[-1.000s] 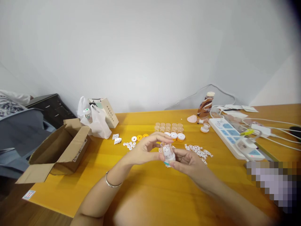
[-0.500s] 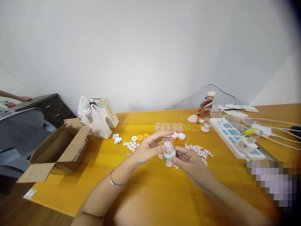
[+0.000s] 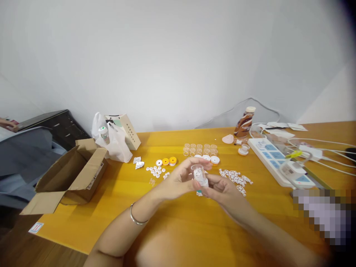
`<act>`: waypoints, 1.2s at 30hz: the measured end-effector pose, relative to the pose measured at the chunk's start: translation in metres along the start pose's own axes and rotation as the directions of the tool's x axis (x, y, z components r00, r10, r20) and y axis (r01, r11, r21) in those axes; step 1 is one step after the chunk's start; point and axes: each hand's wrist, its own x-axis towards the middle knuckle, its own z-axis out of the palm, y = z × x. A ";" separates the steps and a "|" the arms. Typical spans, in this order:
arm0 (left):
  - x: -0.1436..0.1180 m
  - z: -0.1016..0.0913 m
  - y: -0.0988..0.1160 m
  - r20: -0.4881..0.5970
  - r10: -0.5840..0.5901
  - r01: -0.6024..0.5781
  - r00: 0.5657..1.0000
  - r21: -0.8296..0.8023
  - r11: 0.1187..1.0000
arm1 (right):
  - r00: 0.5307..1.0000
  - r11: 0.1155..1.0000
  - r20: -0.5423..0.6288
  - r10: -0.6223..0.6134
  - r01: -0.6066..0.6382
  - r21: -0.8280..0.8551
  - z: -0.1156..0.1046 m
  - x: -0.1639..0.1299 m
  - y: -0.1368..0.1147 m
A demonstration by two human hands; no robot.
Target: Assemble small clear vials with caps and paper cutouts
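Observation:
Over the front of the wooden table, both my hands hold a small clear plastic container (image 3: 199, 175) with a white part inside and a white and teal base. My left hand (image 3: 179, 181) curls round it from the left, thumb against its lower side and fingers arched behind its rim. From the right, my right hand (image 3: 222, 191) pinches the base between thumb and fingers. Just beyond stand rows of clear cups (image 3: 199, 150) and white round caps (image 3: 214, 160). White lattice-like pieces (image 3: 233, 176) lie to the right, and several small white discs (image 3: 155, 170) to the left.
An open cardboard box (image 3: 80, 178) sits at the left edge, near a white plastic bag (image 3: 118, 144). Orange and white rings (image 3: 165, 161) lie mid-table. A brown bottle (image 3: 244, 122) and a power strip (image 3: 278, 163) with cables occupy the right. Another person's hand (image 3: 8, 125) shows far left.
The container has tilted slightly between my hands, and my left thumb has slid down towards its base. The other person's hand at the far left has moved further left.

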 end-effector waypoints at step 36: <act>0.001 0.005 -0.003 -0.058 -0.046 0.035 0.997 -0.181 0.983 | 0.998 0.996 -0.056 -0.028 0.032 0.088 0.003 -0.003 0.002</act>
